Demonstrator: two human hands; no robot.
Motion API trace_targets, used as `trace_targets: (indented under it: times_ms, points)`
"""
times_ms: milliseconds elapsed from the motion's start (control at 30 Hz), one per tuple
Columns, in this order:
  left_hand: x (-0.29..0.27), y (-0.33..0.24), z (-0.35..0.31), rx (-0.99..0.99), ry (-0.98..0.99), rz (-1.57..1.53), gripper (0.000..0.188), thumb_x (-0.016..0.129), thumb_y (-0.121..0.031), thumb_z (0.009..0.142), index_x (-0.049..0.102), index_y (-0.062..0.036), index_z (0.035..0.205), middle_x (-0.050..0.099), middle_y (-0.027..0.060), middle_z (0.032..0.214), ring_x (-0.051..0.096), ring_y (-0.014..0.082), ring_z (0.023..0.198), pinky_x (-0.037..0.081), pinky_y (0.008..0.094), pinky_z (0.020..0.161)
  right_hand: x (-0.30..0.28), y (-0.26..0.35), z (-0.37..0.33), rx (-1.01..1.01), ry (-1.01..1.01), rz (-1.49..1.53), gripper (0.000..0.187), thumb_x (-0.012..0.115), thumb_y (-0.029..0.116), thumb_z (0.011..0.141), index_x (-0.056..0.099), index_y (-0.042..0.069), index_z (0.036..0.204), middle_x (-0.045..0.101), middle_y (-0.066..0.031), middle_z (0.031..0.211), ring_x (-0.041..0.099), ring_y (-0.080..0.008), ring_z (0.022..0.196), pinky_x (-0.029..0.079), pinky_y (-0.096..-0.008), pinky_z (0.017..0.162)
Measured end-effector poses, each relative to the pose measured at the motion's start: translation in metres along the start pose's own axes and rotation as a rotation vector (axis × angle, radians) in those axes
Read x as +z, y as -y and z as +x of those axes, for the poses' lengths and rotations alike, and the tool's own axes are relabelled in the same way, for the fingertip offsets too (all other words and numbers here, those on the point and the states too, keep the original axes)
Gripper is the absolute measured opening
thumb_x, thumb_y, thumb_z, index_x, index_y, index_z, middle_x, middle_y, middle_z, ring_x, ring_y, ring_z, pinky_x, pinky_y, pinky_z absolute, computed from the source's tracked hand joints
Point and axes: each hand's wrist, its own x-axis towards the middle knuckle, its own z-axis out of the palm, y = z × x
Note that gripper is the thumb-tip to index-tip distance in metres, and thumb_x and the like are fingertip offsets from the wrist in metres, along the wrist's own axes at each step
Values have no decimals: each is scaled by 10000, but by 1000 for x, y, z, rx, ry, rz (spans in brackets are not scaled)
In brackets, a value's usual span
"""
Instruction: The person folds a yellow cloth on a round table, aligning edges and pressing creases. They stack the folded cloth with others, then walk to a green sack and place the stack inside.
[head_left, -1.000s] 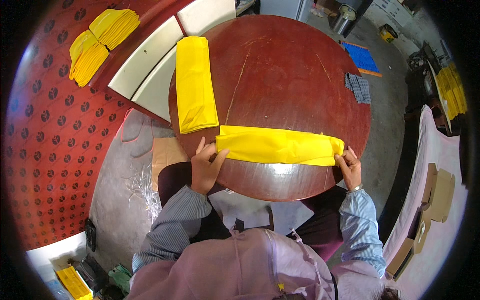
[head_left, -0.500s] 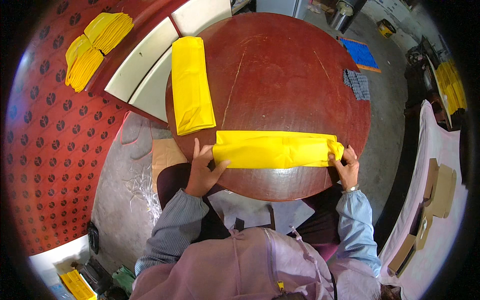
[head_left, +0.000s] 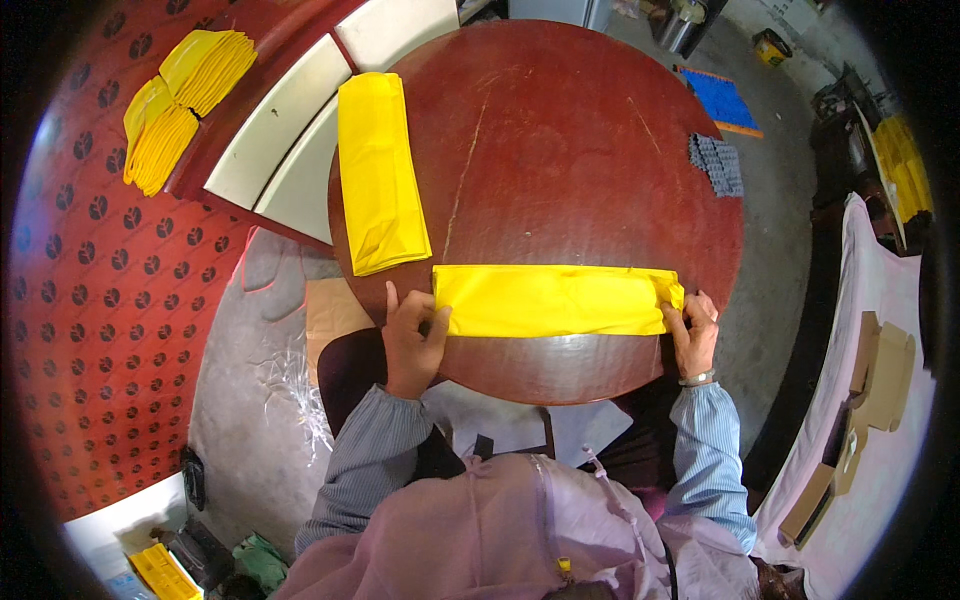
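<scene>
A long strip of folded yellow fabric [head_left: 560, 300] lies crosswise on the near part of the round red-brown table [head_left: 560, 150]. Its left end is pinched between the thumb and fingers of my left hand [head_left: 414, 340]. At the other end my right hand [head_left: 695, 335] grips the corner, thumb on top and fingers behind; the fabric puckers there. Farther left, close to the table's edge, a second folded yellow piece [head_left: 382, 175], apparently several layers thick, lies lengthwise, its near end close to the strip's left end.
A grey textured cloth [head_left: 715, 165] rests at the table's right edge. Fanned yellow stacks [head_left: 205, 75] lie on a red patterned surface at far left. Cream panels [head_left: 275, 125] border the table there. Opened cardboard boxes [head_left: 850, 440] lie on pale cloth at right.
My left thumb has drawn in against the fingers at the strip's left end. The strip looks flatter and smoother, with fewer creases. My right hand stays at its corner.
</scene>
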Motion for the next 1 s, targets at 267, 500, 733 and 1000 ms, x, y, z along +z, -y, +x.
trace_targets:
  times_ms: [267, 500, 733, 1000]
  points:
    - [-5, -11, -2, -157, -21, -72, 331, 790, -1, 903, 517, -74, 1075, 612, 25, 688, 625, 142, 644, 205, 545, 1327, -2, 9, 3, 31, 9, -13, 291, 802, 175, 931, 596, 7, 812, 480, -118, 752, 491, -308, 766, 449, -509, 1090]
    - [1, -10, -2, -151, -88, -36, 411, 811, 29, 870, 504, -46, 1133, 677, 59, 764, 658, 144, 643, 406, 369, 1217, -4, 5, 3, 49, 44, -58, 332, 814, 179, 912, 559, 6, 789, 473, -139, 761, 502, -328, 804, 423, -457, 868]
    - [4, -13, -3, -154, -81, -49, 387, 786, 57, 867, 522, -61, 1125, 574, 23, 716, 565, 126, 602, 285, 465, 1303, 0, 5, 5, -48, -12, -28, 315, 810, 169, 901, 568, 7, 782, 471, -146, 761, 494, -340, 799, 400, -465, 806]
    - [3, -26, 5, 314, -63, 417, 449, 810, 2, 799, 684, -146, 1203, 518, 122, 934, 585, 333, 981, 410, 635, 1149, 2, 10, 8, -125, -74, -50, 323, 816, 186, 865, 557, 19, 766, 481, -152, 747, 501, -352, 769, 382, -475, 751]
